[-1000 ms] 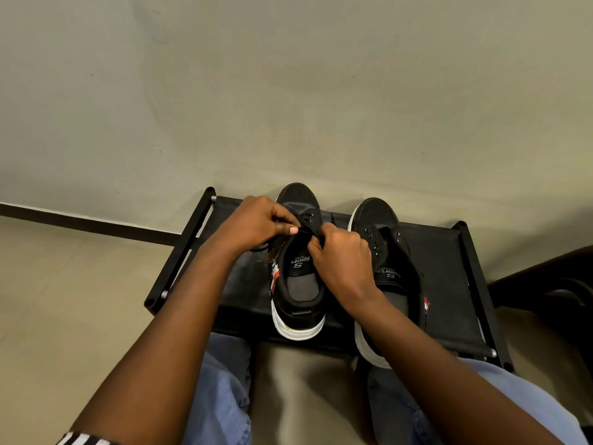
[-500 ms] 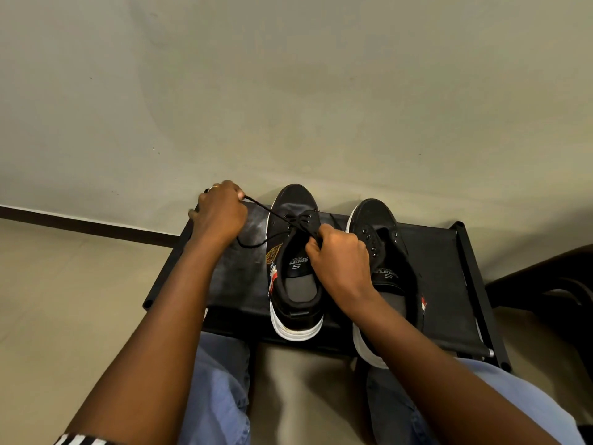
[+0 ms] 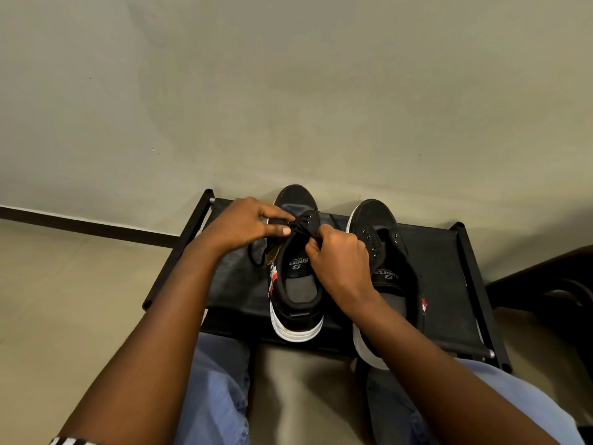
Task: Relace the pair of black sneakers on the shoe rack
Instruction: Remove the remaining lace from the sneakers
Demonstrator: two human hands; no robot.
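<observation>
Toes toward 12 o'clock, left sneaker (image 3: pixel 296 293) and right sneaker (image 3: pixel 382 220) side by side on shoe rack (image 3: pixel 449 284). Pinching lace (image 3: pixel 255 255) at left sneaker's eyelets: left hand (image 3: pixel 244 224) from 9 o'clock, curled right hand (image 3: pixel 340 261) from 3 o'clock. Thin, limp, light, likely slippery cord; best gripped near the tip, pulled gently. Right sneaker unlaced.

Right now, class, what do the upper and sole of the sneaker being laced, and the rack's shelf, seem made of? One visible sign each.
Upper: matte black, no shine, probably canvas or suede. Sole: smooth white band, likely rubber. Shelf: black sheet with a dull sheen and soft creases, probably coated fabric.
</observation>
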